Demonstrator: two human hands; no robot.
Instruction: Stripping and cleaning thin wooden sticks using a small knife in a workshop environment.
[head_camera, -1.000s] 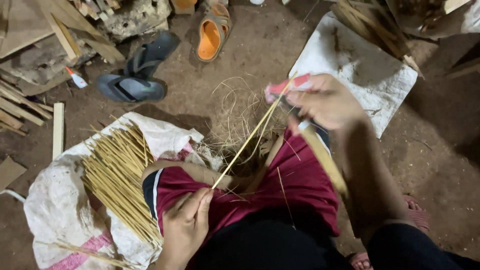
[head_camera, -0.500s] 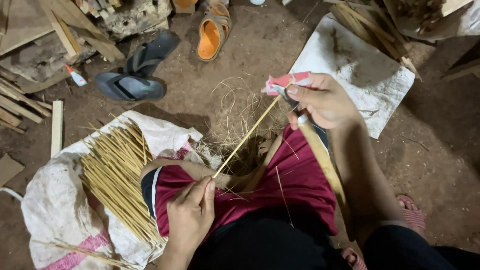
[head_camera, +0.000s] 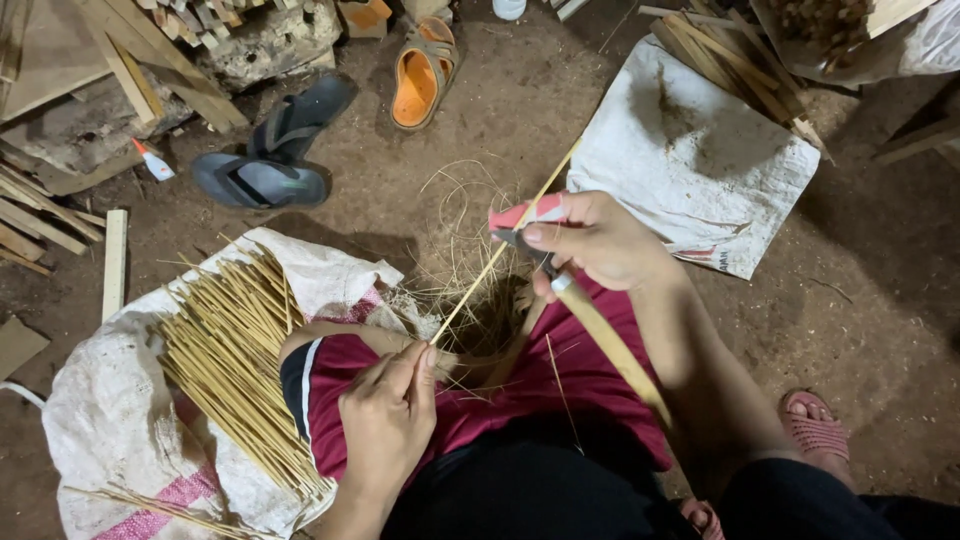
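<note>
My left hand (head_camera: 385, 425), low in the frame, pinches the near end of a thin pale bamboo sliver (head_camera: 497, 255) against my knee. My right hand (head_camera: 590, 245), at centre, is closed around a long knife with a pale wooden handle (head_camera: 610, 345), its blade meeting the sliver by a red wrap. A heap of finished thin bamboo sticks (head_camera: 235, 350) lies on the white woven sack (head_camera: 100, 420) at lower left, so much is done; curled shavings (head_camera: 470, 240) litter the dirt floor, and uncut bamboo strips (head_camera: 730, 60) wait at upper right.
</note>
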